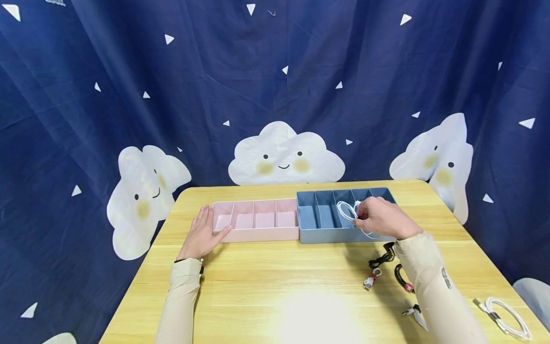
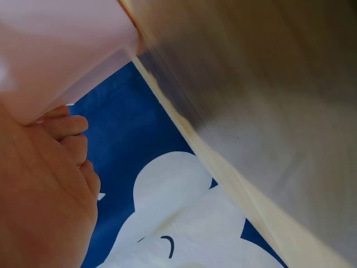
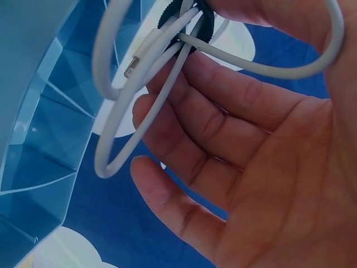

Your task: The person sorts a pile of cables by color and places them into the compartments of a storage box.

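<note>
My right hand (image 1: 380, 217) pinches a coiled white cable (image 3: 134, 106) at its black tie (image 3: 201, 25), above the blue divided box (image 1: 333, 235). In the right wrist view the cable's loops hang out past the fingertips, with a small metal plug (image 3: 131, 68) among them. The other fingers (image 3: 184, 223) are spread and loosely bent. At the far left, my left hand (image 1: 202, 235) rests against the end of the pink divided box (image 1: 258, 234), its fingers fairly straight along the side and the thumb on the front edge. The two boxes stand end to end.
Several tied cables lie on the table's right side: a black cable (image 1: 382, 260), a small white one with a red tie (image 1: 373, 278), a black one with a red part (image 1: 401, 279), a white one (image 1: 416, 315) near the sleeve, and a larger white coil (image 1: 507, 317).
</note>
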A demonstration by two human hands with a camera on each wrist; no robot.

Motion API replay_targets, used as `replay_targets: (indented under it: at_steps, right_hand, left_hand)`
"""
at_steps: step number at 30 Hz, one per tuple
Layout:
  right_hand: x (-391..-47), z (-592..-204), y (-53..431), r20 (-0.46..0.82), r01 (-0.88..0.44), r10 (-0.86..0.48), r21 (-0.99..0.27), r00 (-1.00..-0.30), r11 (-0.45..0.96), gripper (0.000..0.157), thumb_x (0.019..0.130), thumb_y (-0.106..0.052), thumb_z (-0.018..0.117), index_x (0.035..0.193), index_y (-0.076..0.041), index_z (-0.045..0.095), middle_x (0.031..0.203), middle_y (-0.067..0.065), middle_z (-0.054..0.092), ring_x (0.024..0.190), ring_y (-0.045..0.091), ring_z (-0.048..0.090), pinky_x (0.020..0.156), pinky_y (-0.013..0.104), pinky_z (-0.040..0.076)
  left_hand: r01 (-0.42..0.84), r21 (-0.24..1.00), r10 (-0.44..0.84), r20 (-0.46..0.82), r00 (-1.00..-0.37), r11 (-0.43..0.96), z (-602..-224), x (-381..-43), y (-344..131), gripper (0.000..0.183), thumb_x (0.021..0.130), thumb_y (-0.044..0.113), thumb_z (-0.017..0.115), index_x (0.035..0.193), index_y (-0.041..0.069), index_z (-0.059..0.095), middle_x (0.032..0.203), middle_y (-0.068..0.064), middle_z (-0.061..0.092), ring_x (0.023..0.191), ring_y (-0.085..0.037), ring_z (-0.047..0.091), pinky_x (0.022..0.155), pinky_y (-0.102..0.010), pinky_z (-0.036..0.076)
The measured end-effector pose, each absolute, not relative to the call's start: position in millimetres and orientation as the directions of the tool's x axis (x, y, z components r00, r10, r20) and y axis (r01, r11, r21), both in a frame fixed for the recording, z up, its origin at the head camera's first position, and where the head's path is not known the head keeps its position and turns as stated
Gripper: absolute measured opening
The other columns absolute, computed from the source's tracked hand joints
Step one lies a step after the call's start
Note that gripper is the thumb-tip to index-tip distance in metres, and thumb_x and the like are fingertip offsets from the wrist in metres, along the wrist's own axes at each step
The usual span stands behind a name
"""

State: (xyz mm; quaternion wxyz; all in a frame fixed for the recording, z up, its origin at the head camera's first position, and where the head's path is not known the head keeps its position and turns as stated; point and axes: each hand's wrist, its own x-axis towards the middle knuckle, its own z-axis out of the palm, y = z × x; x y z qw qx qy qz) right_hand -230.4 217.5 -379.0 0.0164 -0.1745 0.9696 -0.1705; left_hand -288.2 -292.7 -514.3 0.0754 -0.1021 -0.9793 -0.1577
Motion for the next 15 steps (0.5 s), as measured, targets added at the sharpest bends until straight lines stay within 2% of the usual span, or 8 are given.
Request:
replay_targets:
  at_steps: [6, 15]
  right_hand:
    - [-234, -376, 210, 0.015, -0.317, -0.333, -0.352, -0.943, 0.881, 0.019, 0.084, -0.026, 0.071, 0.066, -0.022, 0.069, 0.056, -0.010, 0.057, 0.051, 0.009, 0.050, 0.049, 0.027, 0.039]
    - [-240, -373, 198, -0.007, -0.307, -0.331, -0.357, -0.944, 0.882, 0.024, 0.087, -0.028, 0.070, 0.064, -0.022, 0.068, 0.055, -0.008, 0.058, 0.050, 0.011, 0.049, 0.049, 0.028, 0.037]
  left_hand:
    - [0.223, 0.293, 0.179, 0.169, -0.969, 0.930, -517, -290, -294, 0.109, 0.088, 0.077, 0.041, 0.155, -0.006, 0.015, 0.165, -0.022, 0.010, 0.154, -0.039, 0.008, 0.125, -0.057, 0.011]
    - [0.225, 0.288, 0.181, 0.170, -0.969, 0.931, -515, -289, -293, 0.108, 0.089, 0.075, 0.043, 0.154, -0.007, 0.015, 0.165, -0.023, 0.011, 0.154, -0.040, 0.009, 0.124, -0.058, 0.013]
